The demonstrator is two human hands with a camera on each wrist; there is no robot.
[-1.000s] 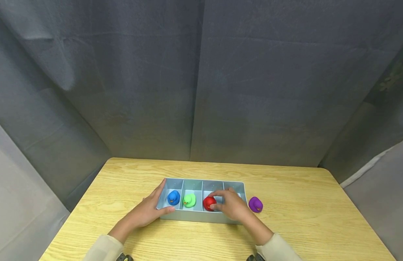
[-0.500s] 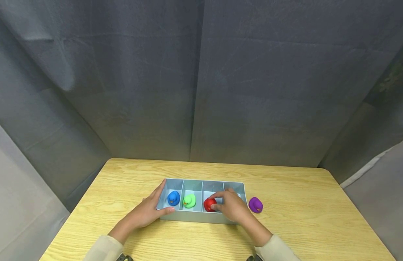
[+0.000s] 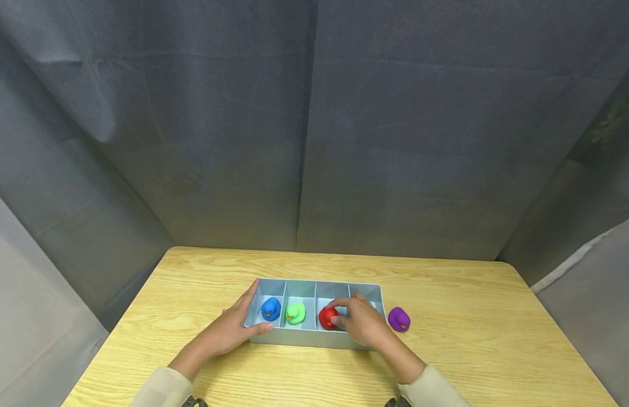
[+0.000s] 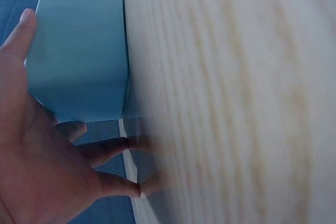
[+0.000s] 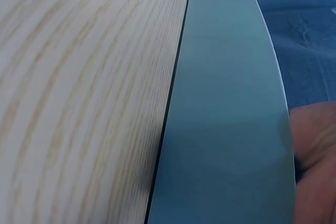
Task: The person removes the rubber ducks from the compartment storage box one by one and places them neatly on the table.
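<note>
A pale blue-green box (image 3: 304, 337) divided into compartments stands on the table in the head view. My left hand (image 3: 232, 328) grips its left end, thumb at the front rim and fingers along the end. In the left wrist view, the left hand's (image 4: 42, 156) lower fingers reach the tabletop. A blue rubber duck (image 3: 271, 308) sits in the leftmost compartment, a green rubber duck (image 3: 296, 313) in the one beside it. My right hand (image 3: 362, 322) pinches a red rubber duck (image 3: 327, 318) inside the third compartment. The right wrist view mostly shows the box's front wall (image 5: 226, 103).
A purple rubber duck (image 3: 399, 319) lies on the wooden table (image 3: 462, 328), just right of the box. The right hand partly covers the rightmost compartment. Grey cloth (image 3: 233, 141) hangs behind the table and along both sides.
The red duck, between the right hand's fingers, has shifted slightly to the right within its compartment. The left hand, the box and the other ducks stay essentially where they were.
</note>
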